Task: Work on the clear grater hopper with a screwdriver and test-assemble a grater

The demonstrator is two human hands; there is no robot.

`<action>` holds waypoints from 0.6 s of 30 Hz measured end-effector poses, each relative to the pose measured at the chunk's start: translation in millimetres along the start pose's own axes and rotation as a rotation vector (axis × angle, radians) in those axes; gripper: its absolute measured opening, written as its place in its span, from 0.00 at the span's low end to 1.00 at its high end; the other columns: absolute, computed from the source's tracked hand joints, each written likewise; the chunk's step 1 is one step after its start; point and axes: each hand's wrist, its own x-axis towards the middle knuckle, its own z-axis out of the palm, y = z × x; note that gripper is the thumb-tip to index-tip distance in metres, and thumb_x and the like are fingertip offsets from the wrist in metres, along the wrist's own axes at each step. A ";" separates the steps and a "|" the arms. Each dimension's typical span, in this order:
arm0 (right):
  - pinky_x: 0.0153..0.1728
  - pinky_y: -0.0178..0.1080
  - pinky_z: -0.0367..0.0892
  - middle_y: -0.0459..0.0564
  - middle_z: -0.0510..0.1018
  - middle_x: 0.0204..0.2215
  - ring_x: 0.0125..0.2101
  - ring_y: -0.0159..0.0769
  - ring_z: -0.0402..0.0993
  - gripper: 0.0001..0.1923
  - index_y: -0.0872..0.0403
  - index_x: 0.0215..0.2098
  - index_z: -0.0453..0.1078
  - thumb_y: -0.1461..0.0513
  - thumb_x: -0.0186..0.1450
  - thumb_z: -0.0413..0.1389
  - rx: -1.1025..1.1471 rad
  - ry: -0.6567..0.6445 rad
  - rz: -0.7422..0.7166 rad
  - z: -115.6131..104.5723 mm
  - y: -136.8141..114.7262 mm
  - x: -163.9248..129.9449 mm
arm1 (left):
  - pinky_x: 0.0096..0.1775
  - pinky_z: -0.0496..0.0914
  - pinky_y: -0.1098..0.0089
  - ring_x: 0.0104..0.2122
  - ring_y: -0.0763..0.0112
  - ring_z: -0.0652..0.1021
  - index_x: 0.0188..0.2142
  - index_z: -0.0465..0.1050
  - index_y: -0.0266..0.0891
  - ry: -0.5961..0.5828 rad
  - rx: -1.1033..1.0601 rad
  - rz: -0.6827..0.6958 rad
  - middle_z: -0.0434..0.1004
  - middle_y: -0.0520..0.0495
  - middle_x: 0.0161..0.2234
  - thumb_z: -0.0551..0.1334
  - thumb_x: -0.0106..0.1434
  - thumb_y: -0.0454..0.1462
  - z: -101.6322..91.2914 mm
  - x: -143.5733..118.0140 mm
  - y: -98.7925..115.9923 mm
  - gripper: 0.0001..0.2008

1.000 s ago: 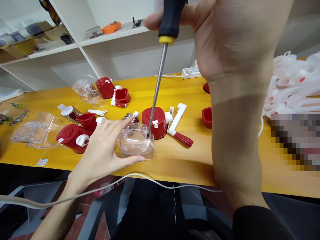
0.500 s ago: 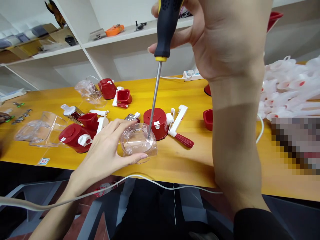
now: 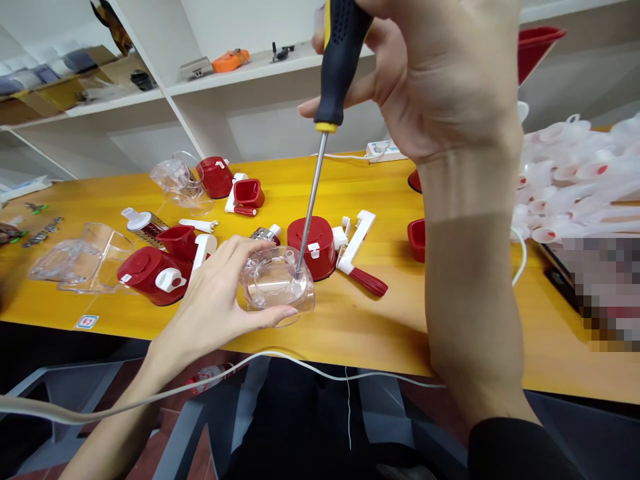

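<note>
My left hand (image 3: 225, 293) is wrapped round a clear plastic housing (image 3: 273, 287) at the front of the table, thumb on the near side and fingers on the far side. Held high by my right hand (image 3: 425, 80) is a screwdriver (image 3: 337, 73) with a black and yellow handle. Its steel shaft slants down, and the tip sits inside the housing near its right side. Whether a screw is under the tip, I cannot make out. Just behind the housing stand a red plastic base (image 3: 313, 247) and a white crank (image 3: 363, 250) with a red handle.
More red bodies (image 3: 155, 273), clear housings (image 3: 85, 260) and a metal grater drum (image 3: 145, 227) lie to the left. White plastic parts (image 3: 575, 173) are heaped at the right. A white cable (image 3: 300, 373) crosses in front of the table edge. Shelves (image 3: 250, 80) rise behind.
My right hand and the screwdriver handle have shifted slightly down and right, with the wrist turned a little. The tip stays in the housing, and my left hand has barely moved.
</note>
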 end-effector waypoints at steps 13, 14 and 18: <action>0.43 0.39 0.83 0.34 0.66 0.45 0.41 0.10 0.71 0.29 0.43 0.56 0.45 0.54 0.58 0.51 -0.050 -0.189 0.026 -22.7 11.9 1.2 | 0.54 0.70 0.55 0.54 0.55 0.75 0.58 0.63 0.44 0.018 -0.032 -0.012 0.73 0.43 0.55 0.70 0.58 0.54 3.6 -1.0 0.0 0.34; 0.43 0.38 0.83 0.35 0.65 0.47 0.41 0.10 0.70 0.29 0.43 0.56 0.45 0.54 0.58 0.51 -0.039 -0.200 0.011 -24.1 14.5 1.5 | 0.54 0.70 0.55 0.55 0.55 0.75 0.58 0.63 0.44 0.023 -0.031 -0.009 0.73 0.43 0.55 0.70 0.58 0.53 3.7 -0.9 -0.3 0.34; 0.40 0.37 0.82 0.38 0.65 0.51 0.41 0.11 0.70 0.32 0.44 0.57 0.44 0.51 0.58 0.51 0.019 -0.197 -0.035 -28.2 22.4 2.0 | 0.54 0.70 0.55 0.54 0.54 0.76 0.58 0.63 0.43 0.035 -0.024 0.010 0.73 0.42 0.55 0.70 0.59 0.54 4.5 -0.5 -1.7 0.34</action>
